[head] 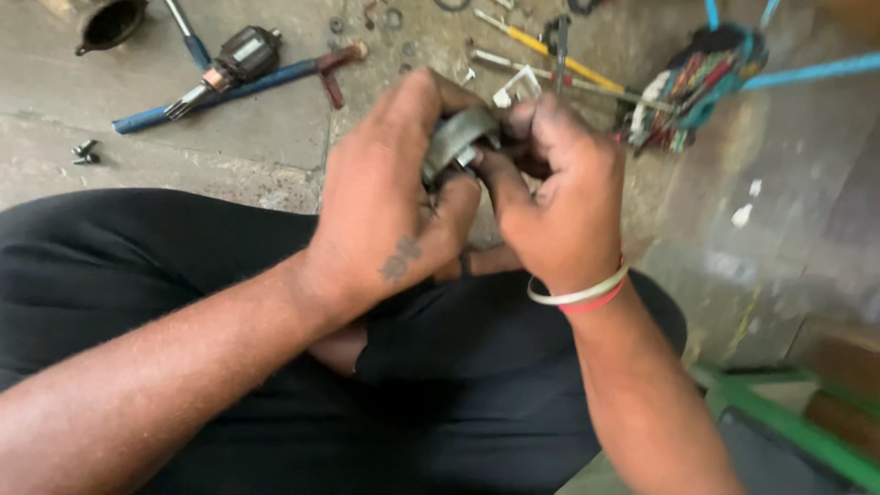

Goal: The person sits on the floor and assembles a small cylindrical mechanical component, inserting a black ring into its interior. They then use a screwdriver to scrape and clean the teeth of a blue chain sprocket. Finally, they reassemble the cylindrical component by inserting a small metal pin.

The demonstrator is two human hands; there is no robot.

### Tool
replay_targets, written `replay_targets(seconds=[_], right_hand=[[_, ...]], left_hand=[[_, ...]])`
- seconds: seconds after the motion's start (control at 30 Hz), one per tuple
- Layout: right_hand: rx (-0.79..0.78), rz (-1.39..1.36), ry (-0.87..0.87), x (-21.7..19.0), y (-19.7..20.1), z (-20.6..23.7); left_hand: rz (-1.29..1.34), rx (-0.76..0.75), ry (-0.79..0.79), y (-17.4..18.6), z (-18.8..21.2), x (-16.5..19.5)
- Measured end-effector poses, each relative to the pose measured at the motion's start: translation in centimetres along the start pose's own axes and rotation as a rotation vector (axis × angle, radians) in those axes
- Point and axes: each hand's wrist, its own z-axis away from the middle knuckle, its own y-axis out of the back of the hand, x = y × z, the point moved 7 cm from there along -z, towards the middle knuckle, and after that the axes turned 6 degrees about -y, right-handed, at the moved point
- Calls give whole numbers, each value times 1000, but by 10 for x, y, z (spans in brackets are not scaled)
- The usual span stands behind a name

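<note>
Grey metal part (456,139) | both hands' grip clenched on it: left hand (385,197), right hand (559,197) | dark cup (110,23): contents unclear

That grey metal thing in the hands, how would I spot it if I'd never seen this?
Start at the person's black-trousered lap, then go up to where the two hands meet over the concrete floor. Pinched between the left hand and right hand is a curved grey metal part. Unlike the tools lying loose on the floor, it alone is held up.
</note>
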Motion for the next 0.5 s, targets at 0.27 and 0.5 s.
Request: replay_targets(seconds=[0.27, 0.5], right_hand=[[-44, -145, -106, 2, 11, -7], [-112, -331, -151, 2, 17, -5]], left_hand=[[277, 73, 88, 4, -6, -8], [489, 82, 164, 2, -7, -16]])
